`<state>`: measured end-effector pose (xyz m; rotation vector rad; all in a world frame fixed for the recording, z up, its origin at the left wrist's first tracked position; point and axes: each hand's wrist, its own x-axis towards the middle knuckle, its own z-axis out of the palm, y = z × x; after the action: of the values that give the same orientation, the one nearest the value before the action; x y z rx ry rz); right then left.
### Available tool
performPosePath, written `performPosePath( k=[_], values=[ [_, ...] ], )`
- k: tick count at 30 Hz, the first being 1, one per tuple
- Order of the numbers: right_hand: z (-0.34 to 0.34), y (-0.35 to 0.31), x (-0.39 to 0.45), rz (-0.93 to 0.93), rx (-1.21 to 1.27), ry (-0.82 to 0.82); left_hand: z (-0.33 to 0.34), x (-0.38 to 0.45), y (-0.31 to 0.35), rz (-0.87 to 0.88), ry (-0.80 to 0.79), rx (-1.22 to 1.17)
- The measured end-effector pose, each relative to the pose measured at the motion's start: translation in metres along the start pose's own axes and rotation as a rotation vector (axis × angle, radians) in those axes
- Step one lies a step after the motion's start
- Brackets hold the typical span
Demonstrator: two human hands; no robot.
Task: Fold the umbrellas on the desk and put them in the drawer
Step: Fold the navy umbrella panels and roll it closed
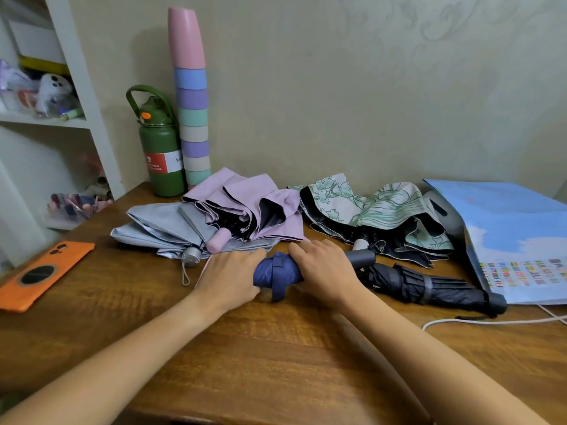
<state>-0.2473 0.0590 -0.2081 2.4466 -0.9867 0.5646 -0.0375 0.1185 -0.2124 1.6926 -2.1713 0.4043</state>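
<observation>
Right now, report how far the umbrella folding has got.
Done: the black umbrella lies rolled and strapped on the desk. In hand: both hands, left and right, grip the navy umbrella, rolled, its strap end hanging loose. Left: the grey umbrella, pink umbrella and green-patterned umbrella lie unfolded. No drawer is in view, so nothing looks stowed.

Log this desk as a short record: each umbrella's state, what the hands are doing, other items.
navy umbrella: rolled, strap hanging loose
left hand: grips its left end
right hand: grips its handle end
black umbrella: rolled, strapped
unfolded: grey umbrella, pink umbrella, floral umbrella
other: orange phone, green bottle, cup stack
</observation>
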Motion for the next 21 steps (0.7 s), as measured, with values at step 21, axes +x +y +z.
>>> performPosePath(
  k=[21],
  values=[
    [-0.017, -0.011, 0.034, 0.671, 1.009, -0.196, 0.004, -0.004, -0.012, 0.070, 0.048, 0.099]
  ],
)
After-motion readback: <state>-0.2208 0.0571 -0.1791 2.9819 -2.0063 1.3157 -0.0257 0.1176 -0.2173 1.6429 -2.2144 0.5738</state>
